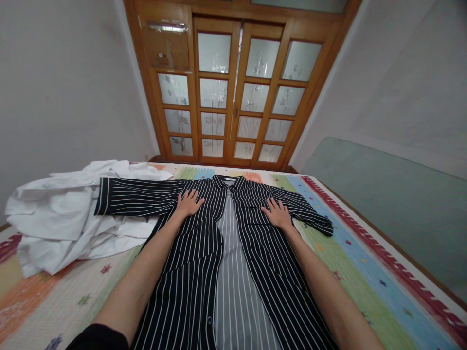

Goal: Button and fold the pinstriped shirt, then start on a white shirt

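A black shirt with white stripes (193, 272) lies face up on the patterned bedspread (350, 272), its collar at the far end. Its front hangs apart down the middle, showing the grey striped inside. My left hand (188, 204) rests flat on the left chest near the sleeve, fingers spread. On the opposite chest, my right hand (278, 214) presses flat with its fingers apart. The left sleeve stretches straight out over a crumpled white garment (73, 218). Towards the lower right slants the other sleeve, its cuff lying on the bedspread.
Behind the bed's far edge stand wooden doors (233, 112) with patterned glass panes. A pale green headboard-like panel (386, 194) runs along the right side. Plain walls rise at left and right.
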The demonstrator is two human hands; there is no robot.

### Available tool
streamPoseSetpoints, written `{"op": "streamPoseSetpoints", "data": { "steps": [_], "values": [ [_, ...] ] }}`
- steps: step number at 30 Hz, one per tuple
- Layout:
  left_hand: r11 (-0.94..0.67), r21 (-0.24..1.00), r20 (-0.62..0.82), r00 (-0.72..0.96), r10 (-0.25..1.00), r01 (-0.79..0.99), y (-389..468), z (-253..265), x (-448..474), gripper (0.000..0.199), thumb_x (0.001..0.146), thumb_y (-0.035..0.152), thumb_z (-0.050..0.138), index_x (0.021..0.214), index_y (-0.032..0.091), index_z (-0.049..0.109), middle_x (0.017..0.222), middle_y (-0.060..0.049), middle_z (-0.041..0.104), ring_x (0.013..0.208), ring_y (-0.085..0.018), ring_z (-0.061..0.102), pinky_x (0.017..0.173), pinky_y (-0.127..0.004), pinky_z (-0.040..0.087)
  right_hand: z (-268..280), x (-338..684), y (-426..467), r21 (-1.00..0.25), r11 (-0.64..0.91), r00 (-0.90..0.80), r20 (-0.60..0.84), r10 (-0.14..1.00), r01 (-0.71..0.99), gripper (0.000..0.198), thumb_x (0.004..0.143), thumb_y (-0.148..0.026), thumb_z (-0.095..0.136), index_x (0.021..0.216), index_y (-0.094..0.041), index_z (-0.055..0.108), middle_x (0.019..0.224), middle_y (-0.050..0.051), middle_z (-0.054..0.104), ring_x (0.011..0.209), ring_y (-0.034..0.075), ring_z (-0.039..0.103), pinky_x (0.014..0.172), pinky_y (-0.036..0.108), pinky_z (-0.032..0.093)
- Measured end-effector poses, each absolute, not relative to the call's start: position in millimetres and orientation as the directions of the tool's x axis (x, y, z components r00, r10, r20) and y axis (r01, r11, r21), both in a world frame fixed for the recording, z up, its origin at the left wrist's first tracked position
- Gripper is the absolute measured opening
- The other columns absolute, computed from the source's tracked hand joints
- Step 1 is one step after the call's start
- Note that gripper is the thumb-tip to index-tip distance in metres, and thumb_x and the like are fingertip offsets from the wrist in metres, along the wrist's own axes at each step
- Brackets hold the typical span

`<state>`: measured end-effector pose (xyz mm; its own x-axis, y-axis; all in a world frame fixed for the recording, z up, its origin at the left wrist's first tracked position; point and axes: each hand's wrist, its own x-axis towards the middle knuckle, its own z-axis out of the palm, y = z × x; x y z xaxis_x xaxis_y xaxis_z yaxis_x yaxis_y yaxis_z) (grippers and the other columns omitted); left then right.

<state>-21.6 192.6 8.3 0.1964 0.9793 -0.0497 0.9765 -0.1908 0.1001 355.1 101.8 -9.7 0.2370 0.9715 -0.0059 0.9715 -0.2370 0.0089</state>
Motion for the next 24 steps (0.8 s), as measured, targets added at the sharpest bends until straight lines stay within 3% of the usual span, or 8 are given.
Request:
{"op": "streamPoseSetpoints", "data": {
  "steps": [9, 24],
  "values": [
    [-0.154, 0.124, -0.06, 0.162, 0.985, 0.98, 206, 11, -16, 0.067, 0.093, 0.058, 0.013, 0.151, 0.027, 0.024, 0.159, -0.002, 0.018, 0.146, -0.03, 0.013, 0.115, -0.057, 0.012, -6, 353, 100, 0.01, -0.24, 0.24, -0.006, 0.971, 0.971, 0.068, 0.097, -0.06, 0.015, 0.153, -0.022, 0.022, 0.158, 0.003, 0.013, 0.143, 0.031, 0.013, 0.115, 0.049, 0.015],
    [-0.146, 0.117, -0.028, 0.15, 0.988, 0.982, 229, 8, -7, 0.064, 0.093, 0.056, 0.016, 0.15, 0.029, 0.027, 0.158, -0.005, 0.022, 0.144, -0.035, 0.019, 0.111, -0.063, 0.017, -7, 354, 101, 0.026, -0.245, 0.246, -0.021, 0.969, 0.969, 0.067, 0.098, -0.06, 0.015, 0.154, -0.023, 0.019, 0.159, 0.002, 0.011, 0.143, 0.031, 0.012, 0.115, 0.048, 0.014]
  ]
}}
